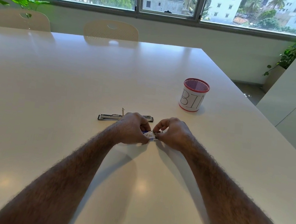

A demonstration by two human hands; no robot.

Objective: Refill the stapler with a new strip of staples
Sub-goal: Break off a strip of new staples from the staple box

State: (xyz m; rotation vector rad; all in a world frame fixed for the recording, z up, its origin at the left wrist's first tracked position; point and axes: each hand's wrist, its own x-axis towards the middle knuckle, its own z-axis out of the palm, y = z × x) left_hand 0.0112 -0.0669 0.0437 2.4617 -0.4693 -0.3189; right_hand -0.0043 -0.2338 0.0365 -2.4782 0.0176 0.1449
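Mid-frame: left hand gripping small staple box, right hand pinching at its end — pulling strip. Stapler lying open just behind. Advice: draw slowly w/o snapping strip.

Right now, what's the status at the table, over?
Left hand and right hand both pinching small staple box. Stapler lying opened flat behind them, untouched. Mesh bin off to right, nothing in the way.
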